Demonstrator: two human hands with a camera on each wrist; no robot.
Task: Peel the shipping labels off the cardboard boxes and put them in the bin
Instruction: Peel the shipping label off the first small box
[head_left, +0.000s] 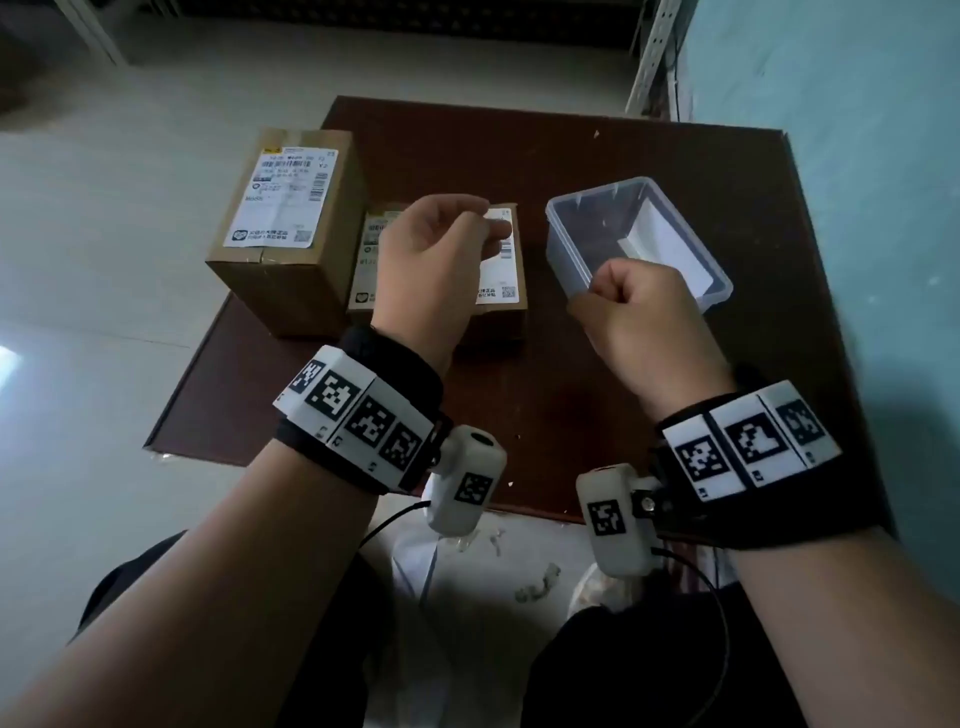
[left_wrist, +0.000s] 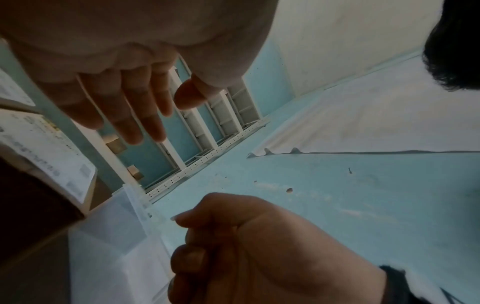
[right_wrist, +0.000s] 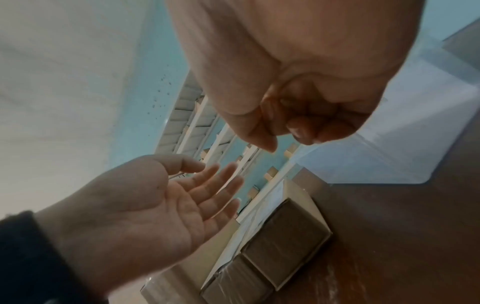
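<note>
Now the left hand (head_left: 434, 260) is hovering with relaxed, straight fingers above the low cardboard box (head_left: 498, 306), whose papery white label (head_left: 496, 280) is lying flat. Right hand (head_left: 644, 317) is curling empty beside the clear plastic bin (head_left: 566, 244) on the dark tabletop (head_left: 571, 156).

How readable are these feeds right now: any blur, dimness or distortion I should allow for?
Head view: dim and soft; barcodes on the tall box's label show, small print does not; table edges splay from the wide lens. Left wrist view: labels at left smeared, left hand shadowed, walls steeply tilted. Right wrist view: right hand fills the top, shelving bends, table glare bottom right.
</note>
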